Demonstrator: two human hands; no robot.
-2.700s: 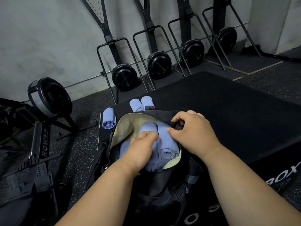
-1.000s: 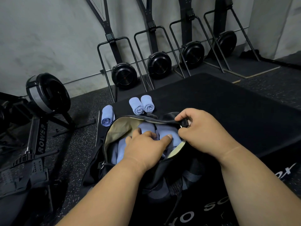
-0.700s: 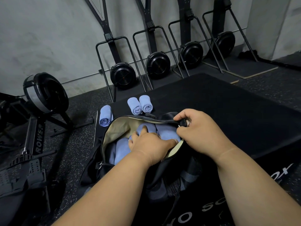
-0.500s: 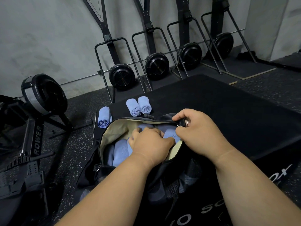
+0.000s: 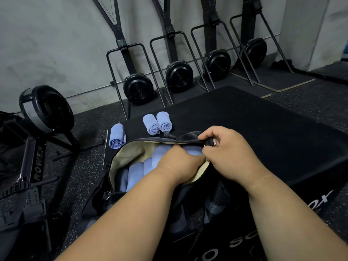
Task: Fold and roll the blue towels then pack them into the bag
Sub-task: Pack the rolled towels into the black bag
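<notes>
While the right hand (image 5: 227,155) pinches the black fabric bag's (image 5: 131,185) rim, the left hand (image 5: 178,162) presses curled onto rolled blue towels (image 5: 137,174) inside.

Before me, four upright rowers (image 5: 137,89) lean against a grey concrete wall (image 5: 56,44), above speckled black rubber floor (image 5: 84,166).
</notes>
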